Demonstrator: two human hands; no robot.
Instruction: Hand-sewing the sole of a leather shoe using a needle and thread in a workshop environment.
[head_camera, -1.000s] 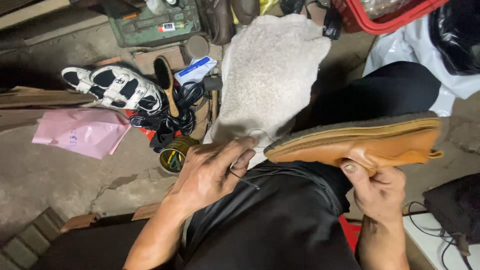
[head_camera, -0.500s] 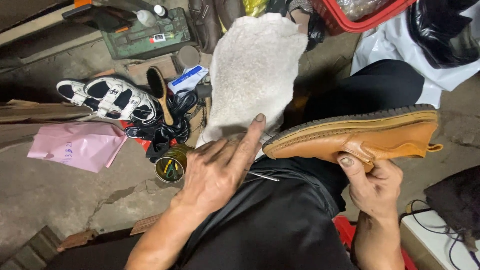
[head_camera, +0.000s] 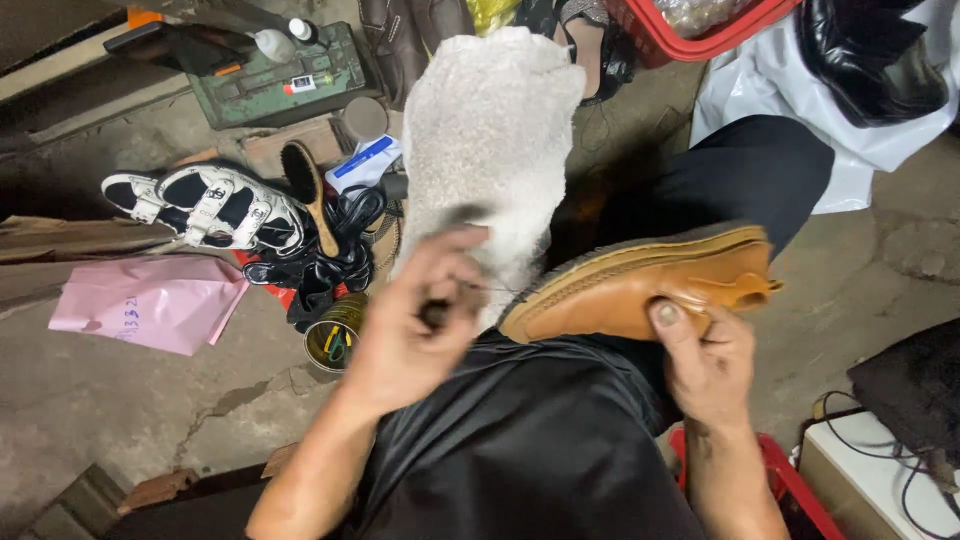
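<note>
Gripping the tan shoe (head_camera: 640, 285) by its upper, right hand (head_camera: 705, 365) fingers clamped, sole edge up on the lap. Left hand (head_camera: 415, 320) has lifted off the lap, fingers now pinched on a small dark thing, blurred, just beside the toe; cloth (head_camera: 490, 130) beyond.

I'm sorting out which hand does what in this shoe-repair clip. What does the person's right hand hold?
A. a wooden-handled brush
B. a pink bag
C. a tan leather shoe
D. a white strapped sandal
C: the right hand grips the tan leather shoe on its side over the lap, thumb on the upper, while the sandal, brush and pink bag lie untouched on the floor to the left.
</note>
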